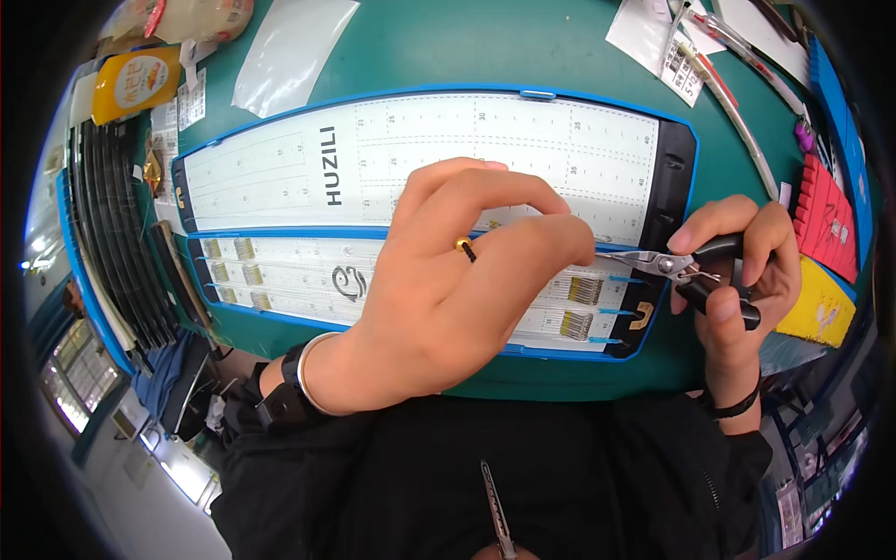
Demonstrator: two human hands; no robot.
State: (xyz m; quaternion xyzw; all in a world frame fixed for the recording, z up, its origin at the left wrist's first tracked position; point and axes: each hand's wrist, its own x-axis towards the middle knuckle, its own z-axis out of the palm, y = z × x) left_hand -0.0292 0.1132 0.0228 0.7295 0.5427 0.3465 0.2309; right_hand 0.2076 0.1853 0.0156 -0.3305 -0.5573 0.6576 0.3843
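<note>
My right hand (761,247) grips small spring-loaded pliers (665,265) by their black handles. Their pointed jaws reach left to the fingertips of my left hand (448,289). That hand is above a long, opened blue and white fishing-rig case (252,187), thumb and forefinger pinched close to the jaws. Whatever lies between those fingers is hidden from here. Below the pliers, in the near half of the case, rows of fine hooks or rigs (577,325) lie close together. Light-blue strands (611,312) run from there to the dark end piece.
A clear plastic sleeve (289,56) lies behind the case on the green tabletop (420,42). At left are a yellow packet (138,84) and stacked dark cases (117,233). Red (826,219) and yellow foam blocks (817,303) stand beyond my right hand, with pens (737,42) behind.
</note>
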